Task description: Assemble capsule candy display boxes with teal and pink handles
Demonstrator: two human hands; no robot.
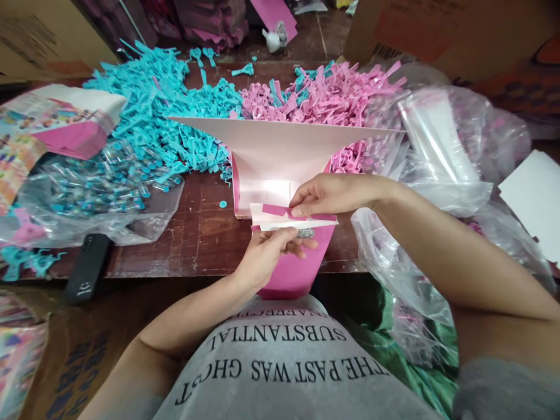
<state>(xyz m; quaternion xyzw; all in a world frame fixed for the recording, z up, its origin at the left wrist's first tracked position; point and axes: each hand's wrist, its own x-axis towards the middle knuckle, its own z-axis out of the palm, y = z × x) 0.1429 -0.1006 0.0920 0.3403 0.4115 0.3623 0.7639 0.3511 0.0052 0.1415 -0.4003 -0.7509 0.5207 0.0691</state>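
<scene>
A pink cardboard box [301, 265] with a pale inside stands opened out at the table's front edge, its wide back panel [284, 137] upright and one pink panel hanging toward my lap. At its near side is a folded white-and-pink cardboard flap [275, 210]. My right hand [321, 195] pinches this flap from above, thumb and fingers closed. Below it, my left hand [273, 251] grips the flap's near edge with the thumb on top and the other fingers curled under. A small silvery, glittery piece [305, 232] shows by the left fingertips; whether they hold it I cannot tell.
Behind the box lie heaps of blue plastic pieces [161, 105] and pink plastic pieces [350, 96]. At left are a bag of small blue-capped tubes [105, 181] and a black phone [90, 265]. Clear plastic bags [437, 146] crowd the right side.
</scene>
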